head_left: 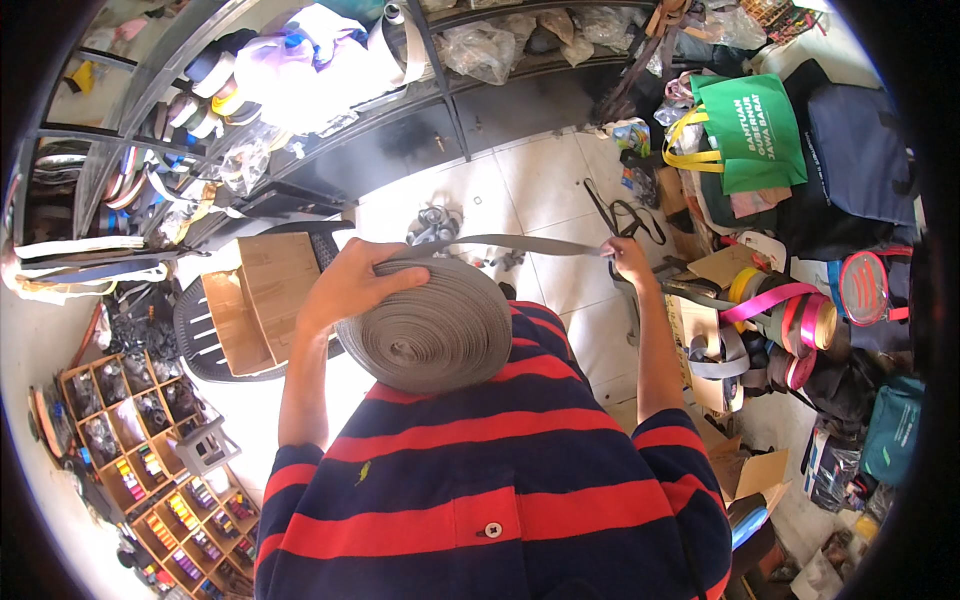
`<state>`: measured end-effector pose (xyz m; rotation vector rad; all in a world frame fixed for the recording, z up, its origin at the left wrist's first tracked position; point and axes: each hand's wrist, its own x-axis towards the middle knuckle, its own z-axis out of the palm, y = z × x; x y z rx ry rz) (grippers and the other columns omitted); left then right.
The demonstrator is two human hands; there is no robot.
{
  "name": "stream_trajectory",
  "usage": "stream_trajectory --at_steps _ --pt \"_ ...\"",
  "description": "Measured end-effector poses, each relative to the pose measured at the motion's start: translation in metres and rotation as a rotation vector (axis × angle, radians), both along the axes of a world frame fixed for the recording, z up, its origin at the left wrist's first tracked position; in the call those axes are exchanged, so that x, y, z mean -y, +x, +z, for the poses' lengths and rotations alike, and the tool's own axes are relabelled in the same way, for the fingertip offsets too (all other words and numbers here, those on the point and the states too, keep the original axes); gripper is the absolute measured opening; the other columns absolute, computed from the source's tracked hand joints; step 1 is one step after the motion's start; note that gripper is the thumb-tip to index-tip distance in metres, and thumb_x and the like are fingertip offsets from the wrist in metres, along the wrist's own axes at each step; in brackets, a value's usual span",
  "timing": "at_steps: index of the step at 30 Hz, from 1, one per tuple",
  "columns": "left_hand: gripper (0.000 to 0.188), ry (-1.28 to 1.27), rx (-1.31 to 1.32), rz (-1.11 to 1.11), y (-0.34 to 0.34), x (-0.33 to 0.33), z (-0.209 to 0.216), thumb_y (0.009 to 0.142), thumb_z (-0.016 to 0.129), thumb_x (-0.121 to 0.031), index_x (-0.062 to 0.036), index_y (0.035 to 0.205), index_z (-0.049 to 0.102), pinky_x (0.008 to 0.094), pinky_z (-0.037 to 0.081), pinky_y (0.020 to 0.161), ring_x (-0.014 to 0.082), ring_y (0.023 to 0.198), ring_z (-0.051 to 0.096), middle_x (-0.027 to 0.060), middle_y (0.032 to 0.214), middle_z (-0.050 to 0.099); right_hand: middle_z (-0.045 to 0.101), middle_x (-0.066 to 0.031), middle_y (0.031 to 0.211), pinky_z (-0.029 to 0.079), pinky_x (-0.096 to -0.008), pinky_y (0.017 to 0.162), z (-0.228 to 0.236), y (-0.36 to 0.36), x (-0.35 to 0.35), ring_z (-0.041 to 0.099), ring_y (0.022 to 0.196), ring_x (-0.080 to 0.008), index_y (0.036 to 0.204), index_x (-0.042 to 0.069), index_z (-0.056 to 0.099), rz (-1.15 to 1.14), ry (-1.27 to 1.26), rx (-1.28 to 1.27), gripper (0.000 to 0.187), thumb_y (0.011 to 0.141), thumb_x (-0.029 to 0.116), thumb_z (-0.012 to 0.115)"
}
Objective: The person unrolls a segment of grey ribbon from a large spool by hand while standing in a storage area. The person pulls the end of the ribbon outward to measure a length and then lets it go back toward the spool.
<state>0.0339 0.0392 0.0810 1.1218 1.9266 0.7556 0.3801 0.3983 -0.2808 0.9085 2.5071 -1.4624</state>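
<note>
A large roll of grey webbing strap [435, 325] is held up close to my chest. My left hand [365, 285] grips its upper left edge, thumb lying over the top and the other fingers hidden behind the coil. From the roll's top a loose length of the strap [520, 243] stretches across to the right. Its free end sits pinched in my right hand [628, 260], away from the roll, fingers closed. Beyond the strap, a small tangle of grey pieces [436, 222] lies on the white tiled floor.
At left, a cardboard box [262, 300] rests on a black slatted chair [195, 335] above a wooden compartment rack [165, 480]. Black shelving [390, 140] lines the back. Rolls of coloured ribbon [800, 320], a green bag [750, 135] and other bags crowd the right side.
</note>
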Motion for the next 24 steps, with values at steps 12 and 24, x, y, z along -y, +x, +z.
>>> stream_trajectory --at_steps 12,24 --pt "0.036 0.108 -0.033 -0.204 0.009 -0.025 -0.011 0.091 0.063 -0.036 -0.0122 0.118 0.068 0.0339 0.045 0.058 0.0247 0.055 0.059 0.0172 0.07 0.065 0.066 -0.0127 0.109 0.046 -0.0343 0.09 0.287 -0.162 0.161 0.06 0.102 -0.0211 0.128 0.009 0.057 0.212 -0.594 -0.454 0.04 0.091 0.023 0.063" --pt "0.033 0.093 0.042 -0.003 0.013 -0.004 -0.008 0.091 0.065 -0.029 -0.0082 0.115 0.069 0.029 0.051 0.069 0.0148 0.07 0.066 0.0138 0.083 0.072 0.06 -0.0012 0.066 0.036 -0.0227 0.045 0.343 -0.125 0.17 0.051 0.051 -0.0059 0.114 0.004 0.063 0.018 -0.42 -0.043 0.043 0.08 0.024 0.078"
